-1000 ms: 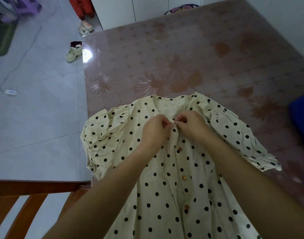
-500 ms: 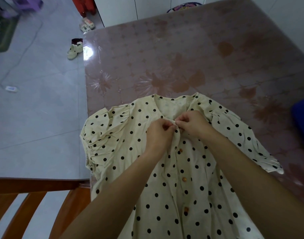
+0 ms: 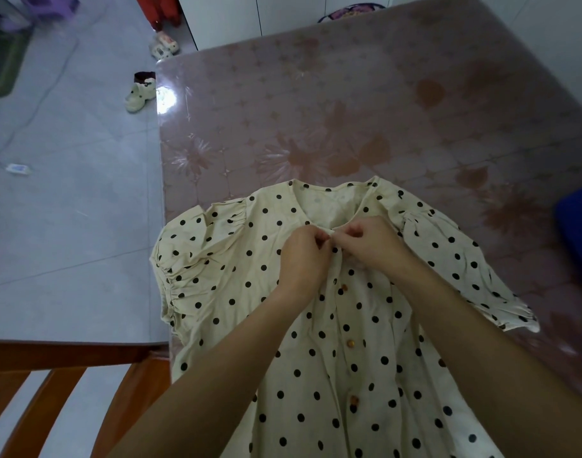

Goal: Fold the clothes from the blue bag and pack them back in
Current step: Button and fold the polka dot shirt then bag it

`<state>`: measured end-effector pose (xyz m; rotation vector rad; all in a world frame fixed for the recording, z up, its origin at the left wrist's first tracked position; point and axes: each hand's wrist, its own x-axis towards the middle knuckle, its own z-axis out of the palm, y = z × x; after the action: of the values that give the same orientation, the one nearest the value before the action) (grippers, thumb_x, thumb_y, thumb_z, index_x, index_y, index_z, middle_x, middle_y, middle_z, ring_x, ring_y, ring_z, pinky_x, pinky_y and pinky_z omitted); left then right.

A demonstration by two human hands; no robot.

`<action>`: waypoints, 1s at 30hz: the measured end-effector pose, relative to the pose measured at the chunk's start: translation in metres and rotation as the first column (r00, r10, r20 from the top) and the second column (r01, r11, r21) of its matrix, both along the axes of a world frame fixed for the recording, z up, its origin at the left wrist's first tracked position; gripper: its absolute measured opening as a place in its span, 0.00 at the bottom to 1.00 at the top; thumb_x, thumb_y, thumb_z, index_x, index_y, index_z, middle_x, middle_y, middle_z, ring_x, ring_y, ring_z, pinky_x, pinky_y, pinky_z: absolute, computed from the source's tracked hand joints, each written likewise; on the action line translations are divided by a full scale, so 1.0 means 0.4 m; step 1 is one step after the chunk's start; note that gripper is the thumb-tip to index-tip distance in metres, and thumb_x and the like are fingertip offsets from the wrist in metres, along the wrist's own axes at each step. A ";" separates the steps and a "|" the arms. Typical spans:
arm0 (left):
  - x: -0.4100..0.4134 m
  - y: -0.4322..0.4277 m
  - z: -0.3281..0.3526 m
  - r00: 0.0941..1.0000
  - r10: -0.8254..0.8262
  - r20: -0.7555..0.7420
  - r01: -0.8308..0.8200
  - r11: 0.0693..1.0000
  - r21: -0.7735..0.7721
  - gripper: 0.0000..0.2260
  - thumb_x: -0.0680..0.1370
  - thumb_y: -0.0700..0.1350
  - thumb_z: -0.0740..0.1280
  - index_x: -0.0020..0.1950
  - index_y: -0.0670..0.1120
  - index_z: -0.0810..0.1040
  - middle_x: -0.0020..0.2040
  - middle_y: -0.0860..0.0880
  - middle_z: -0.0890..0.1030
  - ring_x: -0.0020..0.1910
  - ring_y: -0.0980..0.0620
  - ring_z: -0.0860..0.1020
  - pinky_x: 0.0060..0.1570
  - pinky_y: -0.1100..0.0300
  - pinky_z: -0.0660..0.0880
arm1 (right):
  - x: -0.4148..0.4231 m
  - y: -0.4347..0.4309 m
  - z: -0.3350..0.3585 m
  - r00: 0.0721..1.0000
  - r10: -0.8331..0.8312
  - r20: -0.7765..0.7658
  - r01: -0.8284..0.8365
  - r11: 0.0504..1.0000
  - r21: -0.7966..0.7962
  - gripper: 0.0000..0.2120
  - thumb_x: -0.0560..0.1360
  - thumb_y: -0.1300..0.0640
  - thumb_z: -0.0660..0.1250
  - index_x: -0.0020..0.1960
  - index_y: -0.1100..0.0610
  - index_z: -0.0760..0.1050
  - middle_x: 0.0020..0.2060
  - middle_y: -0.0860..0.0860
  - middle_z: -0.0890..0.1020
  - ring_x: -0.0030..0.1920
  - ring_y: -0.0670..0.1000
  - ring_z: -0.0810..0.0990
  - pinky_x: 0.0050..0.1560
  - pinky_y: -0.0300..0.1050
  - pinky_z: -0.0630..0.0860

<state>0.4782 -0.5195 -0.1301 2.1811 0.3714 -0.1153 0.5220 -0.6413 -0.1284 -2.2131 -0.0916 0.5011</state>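
- Handling, my judgement: the dotted garment (image 3: 243, 266) looks thin, light and limp. It should crease easily and may slide on the glossy top, and I expect no stiffness to help a fold.
- Where to hold, my judgement: the shoulder seams or sleeve cuffs, pinched between thumb and fingertips. The front opening should be closed first so the two panels move as one.
- Look: cream cloth with black dots, an open round neckline and short puffed sleeves (image 3: 190, 259) gathered at the cuffs. A row of small amber buttons (image 3: 350, 343) runs down the centre front.
- Position: it lies flat, front up, on the table (image 3: 349, 110) near the edge closest to me. The neckline points to 12 o'clock and the hem runs off view at 6 o'clock.
- Fingers: my left hand (image 3: 303, 256) and right hand (image 3: 372, 242) meet just below the neckline. Each pinches a front edge at the top fastening, and the button itself is hidden.
- Blue bag (image 3: 577, 239): at 3 o'clock, partly out of view.
- Surroundings: a wooden chair (image 3: 51, 375) at 8 o'clock and a shoe (image 3: 139, 97) on the floor at 10 o'clock.
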 end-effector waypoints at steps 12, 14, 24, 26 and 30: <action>-0.011 -0.001 0.003 0.998 -0.008 0.069 0.013 0.998 -0.064 0.08 0.76 0.39 0.66 0.47 0.49 0.83 0.42 0.57 0.82 0.42 0.61 0.79 0.44 0.70 0.74 | -0.012 0.010 -0.014 0.995 -0.102 0.000 0.102 0.995 0.004 0.03 0.70 0.59 0.69 0.41 0.55 0.82 0.36 0.49 0.83 0.40 0.48 0.82 0.47 0.48 0.80; -0.009 -0.002 0.000 0.998 0.002 0.066 0.002 0.998 -0.062 0.07 0.76 0.39 0.66 0.47 0.48 0.83 0.42 0.56 0.81 0.42 0.61 0.79 0.46 0.69 0.75 | -0.015 0.009 -0.016 0.996 -0.082 0.021 0.083 0.997 -0.012 0.04 0.71 0.58 0.68 0.44 0.55 0.82 0.37 0.47 0.83 0.41 0.47 0.81 0.45 0.44 0.79; -0.007 -0.004 -0.005 0.999 0.003 0.035 -0.003 1.000 -0.001 0.08 0.76 0.39 0.65 0.43 0.46 0.83 0.34 0.57 0.78 0.34 0.61 0.77 0.33 0.75 0.69 | -0.022 0.015 -0.021 0.981 0.100 0.168 -0.057 0.968 -0.243 0.08 0.78 0.56 0.60 0.50 0.57 0.78 0.38 0.48 0.78 0.40 0.49 0.76 0.41 0.46 0.75; -0.001 0.001 -0.003 1.000 0.018 0.012 -0.018 0.999 -0.027 0.07 0.76 0.40 0.65 0.42 0.45 0.83 0.32 0.56 0.78 0.32 0.59 0.76 0.33 0.72 0.69 | -0.024 0.015 -0.022 0.985 0.065 0.160 -0.031 0.979 -0.204 0.08 0.77 0.57 0.61 0.51 0.57 0.78 0.41 0.47 0.78 0.42 0.48 0.76 0.42 0.44 0.73; 0.016 0.010 -0.004 0.999 0.018 -0.049 -0.022 0.997 -0.079 0.09 0.76 0.39 0.64 0.39 0.38 0.81 0.30 0.49 0.78 0.31 0.54 0.74 0.35 0.59 0.73 | -0.019 0.009 -0.024 0.991 0.023 0.133 -0.005 0.991 -0.133 0.07 0.77 0.58 0.63 0.52 0.57 0.79 0.42 0.48 0.79 0.41 0.46 0.75 0.37 0.35 0.67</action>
<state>0.4846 -0.5157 -0.1316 2.0988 0.4093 -0.1685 0.5144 -0.6376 -0.1378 -2.3766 -0.1492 0.3748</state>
